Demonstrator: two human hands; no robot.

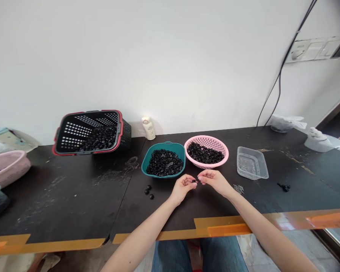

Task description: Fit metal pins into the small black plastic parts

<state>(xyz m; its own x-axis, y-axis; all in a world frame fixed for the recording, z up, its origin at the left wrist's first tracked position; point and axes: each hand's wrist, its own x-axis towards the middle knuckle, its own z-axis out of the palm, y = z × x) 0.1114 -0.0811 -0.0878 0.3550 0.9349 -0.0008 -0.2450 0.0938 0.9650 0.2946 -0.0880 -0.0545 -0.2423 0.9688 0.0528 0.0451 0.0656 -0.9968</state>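
The left hand pinches a small round black plastic piece, its axis too small to tell, above the dark surface; the loosely curled, empty right hand is just beside it.

Both bare forearms angle inward from the lower corners, wrists slightly bent. My left hand is curled, fingers drawn together in a pinch. My right hand is palm down, its fingertips just beside the left's.
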